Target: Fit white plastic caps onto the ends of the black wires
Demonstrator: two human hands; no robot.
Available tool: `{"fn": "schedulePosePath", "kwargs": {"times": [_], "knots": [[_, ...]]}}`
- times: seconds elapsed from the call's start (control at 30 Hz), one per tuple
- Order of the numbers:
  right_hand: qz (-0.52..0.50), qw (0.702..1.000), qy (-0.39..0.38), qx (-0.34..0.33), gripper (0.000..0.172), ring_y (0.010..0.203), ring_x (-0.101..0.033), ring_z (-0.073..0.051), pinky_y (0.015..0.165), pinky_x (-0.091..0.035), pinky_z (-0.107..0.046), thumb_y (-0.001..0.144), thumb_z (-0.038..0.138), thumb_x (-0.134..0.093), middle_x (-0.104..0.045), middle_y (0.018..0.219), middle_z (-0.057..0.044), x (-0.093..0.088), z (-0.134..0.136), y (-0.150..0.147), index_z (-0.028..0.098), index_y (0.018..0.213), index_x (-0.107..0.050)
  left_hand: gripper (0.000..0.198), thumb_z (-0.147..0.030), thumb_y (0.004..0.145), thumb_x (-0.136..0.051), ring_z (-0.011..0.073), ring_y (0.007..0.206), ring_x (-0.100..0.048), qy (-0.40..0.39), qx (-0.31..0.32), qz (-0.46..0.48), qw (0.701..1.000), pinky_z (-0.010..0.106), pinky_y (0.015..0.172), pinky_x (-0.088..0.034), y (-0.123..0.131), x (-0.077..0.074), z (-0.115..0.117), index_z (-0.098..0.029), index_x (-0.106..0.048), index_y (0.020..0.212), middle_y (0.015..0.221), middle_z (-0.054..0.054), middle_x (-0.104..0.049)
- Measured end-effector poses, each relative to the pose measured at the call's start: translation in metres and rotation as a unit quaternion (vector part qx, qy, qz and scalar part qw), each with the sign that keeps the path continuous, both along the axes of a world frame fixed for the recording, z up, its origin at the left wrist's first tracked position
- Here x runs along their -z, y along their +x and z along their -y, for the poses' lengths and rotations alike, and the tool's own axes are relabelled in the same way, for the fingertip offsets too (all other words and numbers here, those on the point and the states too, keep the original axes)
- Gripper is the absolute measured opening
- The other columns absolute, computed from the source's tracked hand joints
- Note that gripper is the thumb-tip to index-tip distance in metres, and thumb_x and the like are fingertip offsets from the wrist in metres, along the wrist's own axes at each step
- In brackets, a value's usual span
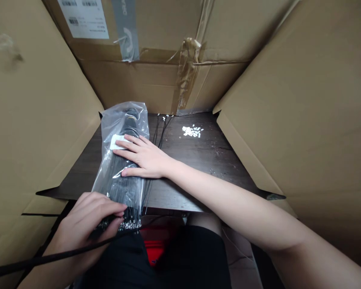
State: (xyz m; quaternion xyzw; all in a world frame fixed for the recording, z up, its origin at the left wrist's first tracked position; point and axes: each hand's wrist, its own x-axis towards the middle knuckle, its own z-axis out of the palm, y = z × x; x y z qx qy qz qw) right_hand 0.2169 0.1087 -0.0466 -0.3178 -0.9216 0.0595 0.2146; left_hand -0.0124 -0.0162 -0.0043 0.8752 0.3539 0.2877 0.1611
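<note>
At the far left, a cardboard flap [33,100] fills my view, and a black cable [39,259] runs in from the left edge to the left grip [84,228]. That grip is curled closed around the near end of a bundle of black wires [123,188], with small metal terminals [129,224] bunched just beside the fingers. The bundle lies lengthwise inside a clear plastic bag [123,120] on the dark wooden desk [198,160], its near end reaching past the desk edge. The right grip [144,156] is spread open, palm down on the bag, its fingers beside and partly over a white label [118,141]. Just right of the bag, loose black wires [161,136] lie on the desk. Beyond them sits a small heap of white bits [191,131], too small for me to identify from here. A taped cardboard carton [144,84] stands at the far side, and another cardboard flap [303,120] closes off the right.
</note>
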Motion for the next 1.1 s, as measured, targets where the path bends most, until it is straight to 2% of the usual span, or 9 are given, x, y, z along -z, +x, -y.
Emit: {"fn": "schedulePosePath", "kwargs": {"times": [0.2, 0.33, 0.4, 0.5, 0.57, 0.63, 0.8, 1.0, 1.1], "knots": [[-0.006, 1.000, -0.011, -0.001, 0.076, 0.157, -0.024, -0.035, 0.125, -0.022, -0.061, 0.096, 0.072, -0.044, -0.037, 0.167, -0.008, 0.000, -0.001, 0.000, 0.023, 0.155, -0.046, 0.020, -0.008, 0.090, -0.065, 0.0140, 0.087, -0.067, 0.044, 0.023, 0.009, 0.999, 0.025, 0.080, -0.051, -0.007, 0.009, 0.002, -0.026, -0.073, 0.097, 0.090, -0.001, -0.073], [-0.014, 1.000, -0.016, -0.006, 0.075, 0.157, -0.025, -0.035, 0.124, -0.023, -0.061, 0.096, 0.072, -0.045, -0.038, 0.166, -0.008, 0.001, -0.002, 0.000, 0.025, 0.154, -0.047, 0.014, -0.011, 0.088, -0.069, 0.0138, 0.083, -0.069, 0.047, 0.027, 0.030, 0.998, 0.026, 0.081, -0.053, -0.017, 0.015, -0.008, -0.024, -0.070, 0.092, 0.091, -0.001, -0.076], [-0.015, 1.000, -0.016, -0.006, 0.075, 0.157, -0.025, -0.035, 0.124, -0.023, -0.061, 0.095, 0.072, -0.045, -0.038, 0.166, -0.008, 0.002, -0.002, 0.000, 0.025, 0.154, -0.047, 0.015, -0.011, 0.088, -0.068, 0.0130, 0.082, -0.072, 0.056, 0.062, 0.018, 0.996, 0.024, 0.078, -0.055, -0.022, 0.015, -0.019, -0.024, -0.071, 0.094, 0.094, -0.001, -0.078], [-0.014, 1.000, -0.015, -0.003, 0.077, 0.157, -0.024, -0.035, 0.125, -0.022, -0.061, 0.095, 0.072, -0.045, -0.038, 0.166, -0.009, 0.002, -0.002, -0.001, 0.024, 0.154, -0.047, 0.024, -0.011, 0.085, -0.072, 0.0119, 0.079, -0.075, 0.066, 0.181, -0.040, 0.981, 0.020, 0.073, -0.057, -0.025, 0.014, -0.031, -0.027, -0.072, 0.102, 0.093, -0.003, -0.080], [-0.013, 1.000, -0.017, -0.003, 0.077, 0.157, -0.024, -0.035, 0.125, -0.022, -0.061, 0.095, 0.073, -0.044, -0.037, 0.167, -0.008, 0.002, -0.002, -0.001, 0.023, 0.155, -0.046, 0.023, -0.009, 0.085, -0.070, 0.0117, 0.077, -0.074, 0.067, 0.146, -0.031, 0.987, 0.020, 0.074, -0.056, -0.023, 0.014, -0.032, -0.025, -0.071, 0.101, 0.089, -0.003, -0.080], [-0.012, 1.000, -0.019, -0.004, 0.077, 0.157, -0.024, -0.035, 0.125, -0.022, -0.062, 0.095, 0.073, -0.044, -0.037, 0.167, -0.008, 0.002, -0.002, 0.000, 0.024, 0.155, -0.046, 0.020, -0.008, 0.087, -0.069, 0.0116, 0.075, -0.071, 0.076, 0.048, -0.003, 0.996, 0.023, 0.076, -0.054, -0.019, 0.015, -0.028, -0.023, -0.070, 0.099, 0.085, -0.002, -0.077], [-0.014, 1.000, -0.020, -0.004, 0.076, 0.157, -0.023, -0.035, 0.125, -0.022, -0.062, 0.095, 0.073, -0.044, -0.037, 0.167, -0.008, 0.002, -0.002, 0.000, 0.025, 0.155, -0.046, 0.025, -0.005, 0.084, -0.073, 0.0142, 0.084, -0.069, 0.064, 0.086, 0.022, 0.994, 0.026, 0.080, -0.053, -0.012, 0.015, -0.017, -0.024, -0.073, 0.100, 0.094, 0.000, -0.077], [-0.005, 1.000, -0.027, 0.000, 0.078, 0.157, -0.022, -0.035, 0.125, -0.022, -0.061, 0.096, 0.072, -0.045, -0.036, 0.167, -0.008, 0.000, -0.001, -0.001, 0.022, 0.155, -0.045, 0.016, -0.009, 0.086, -0.073, 0.0174, 0.089, -0.069, -0.016, 0.083, 0.052, 0.995, 0.031, 0.088, -0.052, -0.012, 0.009, -0.009, -0.024, -0.072, 0.092, 0.085, -0.001, -0.076], [-0.004, 1.000, -0.028, 0.002, 0.077, 0.158, -0.022, -0.034, 0.125, -0.022, -0.061, 0.096, 0.071, -0.045, -0.036, 0.168, -0.008, -0.001, 0.000, -0.001, 0.022, 0.156, -0.045, 0.014, -0.013, 0.089, -0.070, 0.0191, 0.090, -0.072, -0.048, 0.082, 0.098, 0.991, 0.031, 0.085, -0.056, -0.016, 0.009, -0.002, -0.025, -0.073, 0.095, 0.080, -0.001, -0.075]]}}
